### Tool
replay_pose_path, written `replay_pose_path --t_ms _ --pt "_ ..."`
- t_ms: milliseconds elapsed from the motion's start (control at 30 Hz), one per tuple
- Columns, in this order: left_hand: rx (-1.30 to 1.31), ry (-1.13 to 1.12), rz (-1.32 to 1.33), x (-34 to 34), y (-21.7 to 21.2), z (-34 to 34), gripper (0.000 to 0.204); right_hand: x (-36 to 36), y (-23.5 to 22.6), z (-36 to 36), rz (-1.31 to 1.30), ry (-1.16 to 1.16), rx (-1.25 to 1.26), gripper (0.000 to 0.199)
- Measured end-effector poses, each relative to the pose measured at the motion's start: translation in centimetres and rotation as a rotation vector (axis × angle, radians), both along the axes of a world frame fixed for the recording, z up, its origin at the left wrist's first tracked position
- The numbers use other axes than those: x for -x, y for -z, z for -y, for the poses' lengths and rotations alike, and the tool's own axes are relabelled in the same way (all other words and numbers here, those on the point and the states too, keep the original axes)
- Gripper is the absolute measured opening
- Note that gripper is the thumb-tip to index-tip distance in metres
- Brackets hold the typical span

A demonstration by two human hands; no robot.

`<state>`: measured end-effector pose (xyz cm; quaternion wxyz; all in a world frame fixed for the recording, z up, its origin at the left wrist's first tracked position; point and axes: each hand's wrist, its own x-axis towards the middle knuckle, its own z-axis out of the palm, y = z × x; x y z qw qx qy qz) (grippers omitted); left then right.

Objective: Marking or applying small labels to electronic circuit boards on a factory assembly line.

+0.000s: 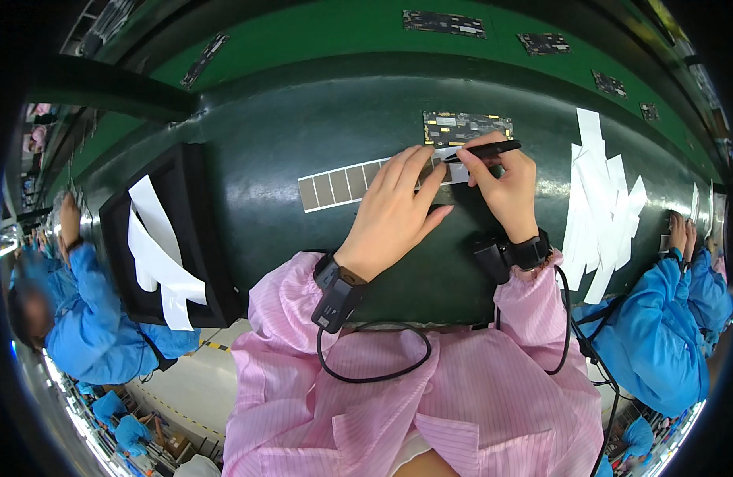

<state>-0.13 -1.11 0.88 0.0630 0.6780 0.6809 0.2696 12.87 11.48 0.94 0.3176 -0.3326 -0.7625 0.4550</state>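
My left hand (394, 208) lies with fingers stretched out over a white strip of grey rectangular labels (334, 187), covering its middle part. In my right hand (505, 183) is a slim black pen-shaped tool (497, 149), gripped between thumb and fingers. Its tip points left, close to the right end of the strip and my left fingertips; whether it touches a label I cannot tell. Just beyond both hands a dark circuit board (467, 127) with yellow patches lies flat on the green bench (271, 135).
To the left stands a black tray (215, 238) holding white paper strips (161, 254). A pile of white strips (601, 207) lies to the right. Several boards, including one long board (444, 24), lie on the green surface beyond. People in blue work on both sides.
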Motion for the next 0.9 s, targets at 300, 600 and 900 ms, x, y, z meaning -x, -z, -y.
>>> replay_pose_path --t_ms 300,600,900 --pt "0.003 0.019 -0.015 0.1 0.1 0.3 0.046 0.3 0.1 0.1 -0.027 -0.008 0.066 0.007" --pt "0.005 0.009 -0.022 0.2 0.2 0.2 0.044 0.5 0.1 0.3 -0.013 -0.006 0.014 0.006" --pt "0.019 -0.001 -0.015 0.2 -0.2 -0.1 0.041 -0.1 0.3 -2.9 -0.26 0.055 0.324 0.009"
